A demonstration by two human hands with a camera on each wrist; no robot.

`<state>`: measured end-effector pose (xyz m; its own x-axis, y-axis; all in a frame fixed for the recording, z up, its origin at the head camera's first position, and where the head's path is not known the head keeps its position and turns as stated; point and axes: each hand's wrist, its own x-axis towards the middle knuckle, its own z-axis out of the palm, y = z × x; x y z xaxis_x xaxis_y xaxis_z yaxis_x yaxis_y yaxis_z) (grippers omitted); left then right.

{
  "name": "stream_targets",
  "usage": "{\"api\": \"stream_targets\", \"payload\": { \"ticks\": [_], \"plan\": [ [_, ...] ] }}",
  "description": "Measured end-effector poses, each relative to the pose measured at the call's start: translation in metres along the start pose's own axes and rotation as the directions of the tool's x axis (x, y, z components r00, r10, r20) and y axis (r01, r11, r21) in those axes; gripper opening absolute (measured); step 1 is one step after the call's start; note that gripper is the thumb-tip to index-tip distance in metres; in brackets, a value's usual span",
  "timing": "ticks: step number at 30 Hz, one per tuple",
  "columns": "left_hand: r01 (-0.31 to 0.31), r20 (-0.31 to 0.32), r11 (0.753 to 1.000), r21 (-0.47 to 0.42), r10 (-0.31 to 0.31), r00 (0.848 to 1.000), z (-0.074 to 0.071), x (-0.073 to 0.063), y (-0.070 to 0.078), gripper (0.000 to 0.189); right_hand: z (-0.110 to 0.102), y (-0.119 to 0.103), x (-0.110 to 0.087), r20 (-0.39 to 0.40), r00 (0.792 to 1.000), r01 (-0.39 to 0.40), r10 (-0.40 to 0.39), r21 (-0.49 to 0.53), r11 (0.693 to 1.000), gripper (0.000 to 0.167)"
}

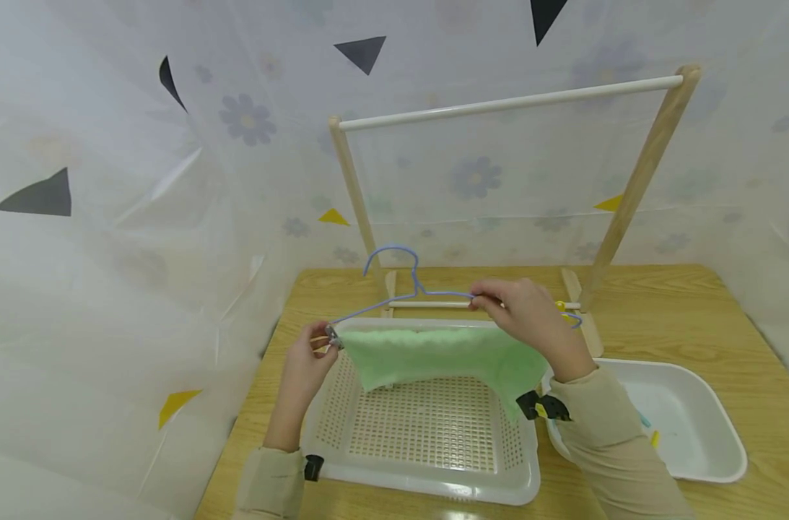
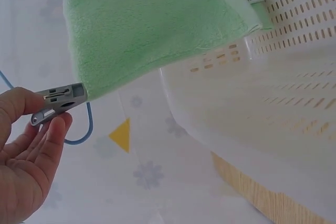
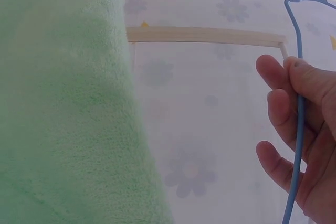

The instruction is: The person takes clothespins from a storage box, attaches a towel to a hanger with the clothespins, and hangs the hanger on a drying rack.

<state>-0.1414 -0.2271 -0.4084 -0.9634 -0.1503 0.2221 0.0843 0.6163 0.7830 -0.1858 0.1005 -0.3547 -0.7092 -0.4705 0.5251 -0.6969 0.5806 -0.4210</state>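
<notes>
A light green towel (image 1: 426, 357) hangs below a blue wire hanger (image 1: 415, 274), above a white basket. My left hand (image 1: 308, 372) pinches a grey clothespin (image 2: 60, 98) between thumb and fingers; its jaws bite the towel's corner at the hanger's left end. Thumb and index finger of my right hand (image 1: 530, 318) grip the hanger's right arm, while the other fingers curl loosely beside the wire in the right wrist view. A small yellow piece (image 1: 560, 306) shows by the hanger's right end, partly behind the right hand.
The perforated white basket (image 1: 426, 491) stands on the wooden table (image 1: 667, 310). Behind it rises a rack with wooden posts and a white top bar (image 1: 511, 107). At the right is a white tray (image 1: 686, 404) with small blue and yellow pieces. Patterned plastic sheeting surrounds the table.
</notes>
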Motion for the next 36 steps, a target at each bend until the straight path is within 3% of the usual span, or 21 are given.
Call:
{"api": "stream_targets", "payload": {
  "ticks": [7,11,20,28,36],
  "plan": [
    [-0.036,-0.033,0.998,0.049,0.038,0.999,0.0003,0.0,0.0003,0.032,0.0002,0.0002,-0.0002,-0.006,1.0,0.014,-0.014,-0.01,1.0,0.009],
    [-0.096,-0.067,0.987,0.13,0.106,0.992,0.0013,-0.0005,-0.001,0.028,0.0007,0.0005,0.0003,-0.002,1.0,0.013,-0.013,-0.006,1.0,0.009],
    [-0.239,-0.122,0.917,0.318,0.289,0.949,0.0027,-0.0009,-0.0049,0.024,0.0006,0.0013,0.0008,0.017,1.0,0.005,-0.005,0.007,1.0,0.009],
    [-0.302,-0.144,0.867,0.397,0.383,0.912,0.0028,-0.0024,-0.0054,0.021,0.0007,0.0026,0.0005,0.028,1.0,-0.008,0.008,0.016,1.0,0.009],
    [-0.359,-0.102,0.803,0.476,0.456,0.884,0.0038,-0.0019,-0.0076,0.021,0.0006,0.0029,0.0011,0.048,0.999,-0.013,0.011,0.041,0.999,0.009]
  ]
}}
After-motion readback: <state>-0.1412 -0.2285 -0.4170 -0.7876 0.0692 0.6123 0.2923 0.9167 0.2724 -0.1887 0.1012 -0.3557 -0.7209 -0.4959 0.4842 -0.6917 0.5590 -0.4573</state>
